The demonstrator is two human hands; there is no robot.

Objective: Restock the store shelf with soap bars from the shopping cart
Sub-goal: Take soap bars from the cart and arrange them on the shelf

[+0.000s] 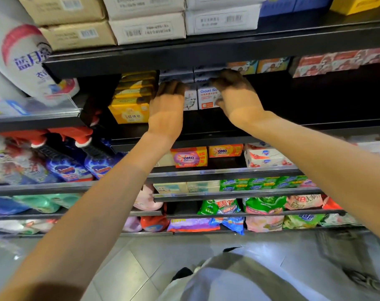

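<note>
Both hands are reaching into the dark middle shelf (315, 101), just under the black shelf edge above. The left hand (167, 105) is lying with its back to the camera against the left side of a stack of white soap boxes (207, 98) marked "Goat So…", its fingers running into the shadow over the top of the stack. The right hand (234, 94) is resting on the stack from about two o'clock, fingers spread forward over the upper boxes and thumb coming round the front lower corner. Whether either hand is actually gripping a box I cannot tell, since the fingertips are sitting in shadow.

At nine o'clock from the stack, yellow soap boxes (129, 111) are standing in a row just beside it. At three o'clock the shelf is running on dark and unfilled.

This is looking like the placing step: boxes being squared up together on the shelf. The shopping cart is not showing, so the next move probably calls for letting go and turning back to it for more.
</note>
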